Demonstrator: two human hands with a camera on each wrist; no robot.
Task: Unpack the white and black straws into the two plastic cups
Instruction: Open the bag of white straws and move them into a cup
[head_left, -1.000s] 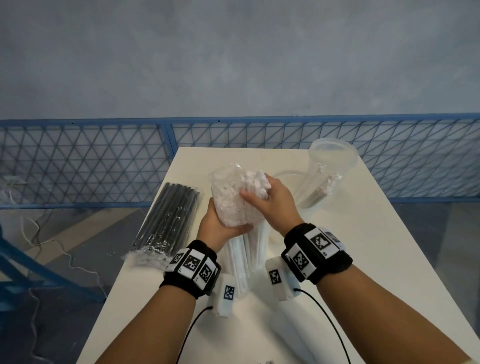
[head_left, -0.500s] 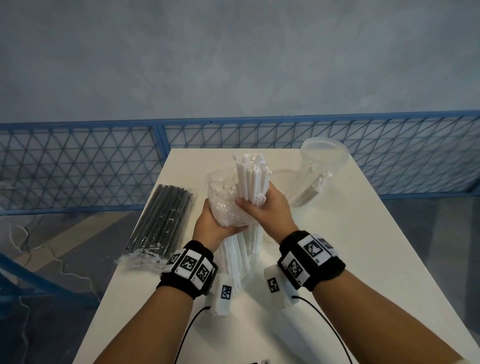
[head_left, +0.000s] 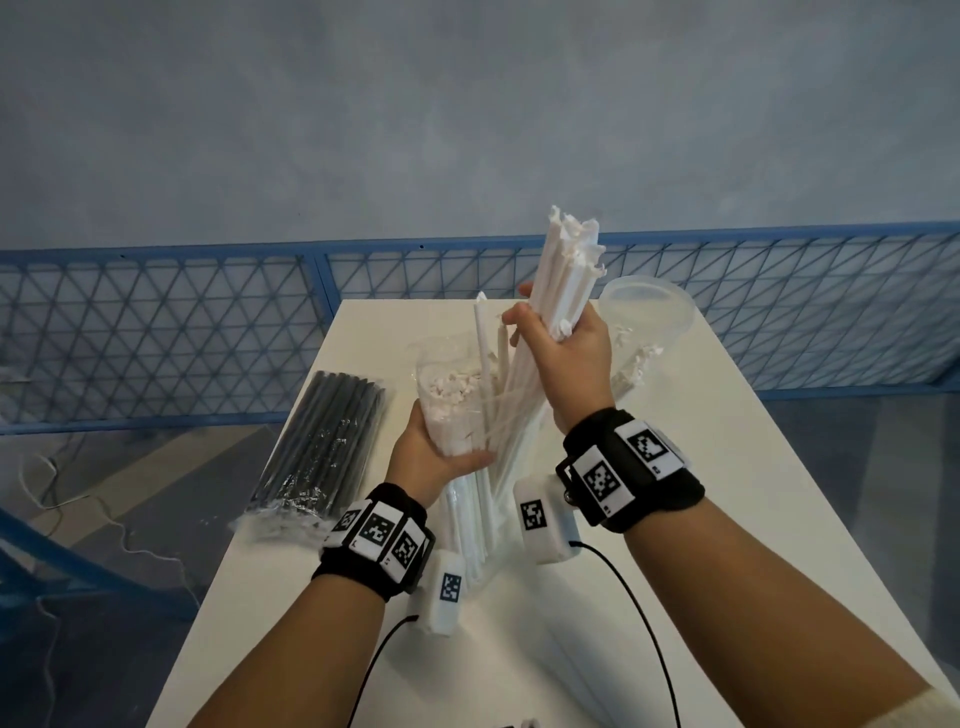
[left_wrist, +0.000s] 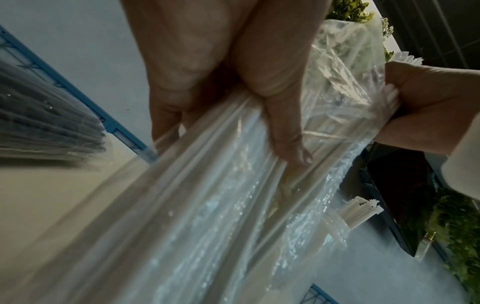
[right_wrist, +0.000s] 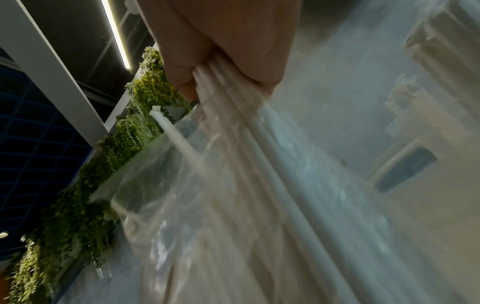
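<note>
My right hand (head_left: 558, 338) grips a bundle of white straws (head_left: 563, 270) and holds it high, half out of the clear plastic bag (head_left: 447, 395). My left hand (head_left: 436, 452) grips that bag from the left, with more white straws inside. In the left wrist view my left fingers (left_wrist: 283, 131) wrap the bag (left_wrist: 207, 205). In the right wrist view the right hand (right_wrist: 223, 51) clutches the straws (right_wrist: 233, 98). A sealed pack of black straws (head_left: 324, 441) lies on the table's left edge. A clear plastic cup (head_left: 647, 317) with some white straws lies on its side behind my right hand.
The white table (head_left: 727, 519) runs away from me. A blue mesh fence (head_left: 156, 332) stands behind it and on both sides. Cables trail from the wrist cameras across the near table.
My right hand has pulled the bundle of white straws up and to the right, far out of the bag. My left hand keeps its hold on the bag.
</note>
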